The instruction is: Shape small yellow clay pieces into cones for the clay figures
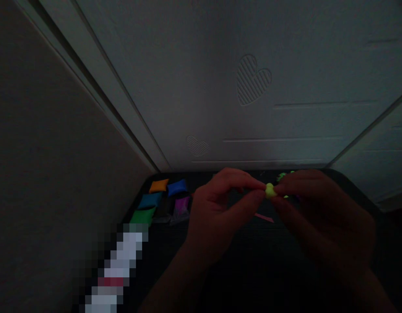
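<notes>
A small lump of yellow modelling clay (pixel 270 191) is pinched between my two hands, above the dark table. My left hand (pixel 217 208) grips its left side with thumb and forefinger. From the other side, the thumb and fingertips of my right hand (pixel 327 213) press on the same lump. Beyond my right hand, bright green pieces (pixel 281 176) show in part, mostly hidden by the fingers. A thin pink strip (pixel 264 217) lies on the table below the lump.
Coloured packets lie at the table's left: an orange packet (pixel 159 186), a blue packet (pixel 177 188), a teal packet (pixel 150 200), a green packet (pixel 142 216) and a purple packet (pixel 181 206). A white panel with hearts (pixel 253 80) rises behind the dark table (pixel 253 278). A pixelated area covers the lower left.
</notes>
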